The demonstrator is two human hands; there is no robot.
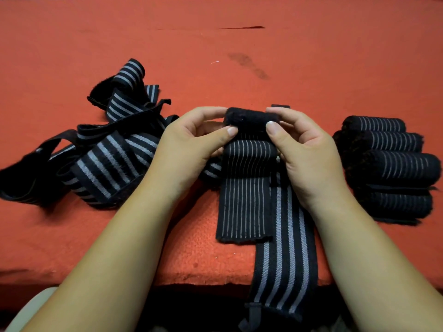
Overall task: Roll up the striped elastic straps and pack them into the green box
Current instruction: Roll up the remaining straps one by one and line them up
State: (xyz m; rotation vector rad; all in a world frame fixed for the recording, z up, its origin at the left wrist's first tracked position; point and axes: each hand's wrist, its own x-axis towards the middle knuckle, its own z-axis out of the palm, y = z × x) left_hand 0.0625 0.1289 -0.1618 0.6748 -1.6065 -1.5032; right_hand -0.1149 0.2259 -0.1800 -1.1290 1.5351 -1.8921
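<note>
A black strap with thin grey stripes (243, 200) lies in front of me, its far end curled into a small fuzzy black roll (251, 119). My left hand (189, 149) pinches the roll's left end between thumb and fingers. The right end is pinched by my right hand (304, 154). A second strap with wider stripes (285, 255) runs under it and hangs over the table's near edge. Several rolled straps (388, 164) sit in a stack at the right. A tangle of loose straps (112, 149) lies at the left. No green box is in view.
Everything rests on an orange-red cloth-covered table (239, 56) with bare room at the back. Its front edge (196, 281) runs just below my forearms. A dark smudge (249, 65) and a small tear (242, 27) mark the cloth farther back.
</note>
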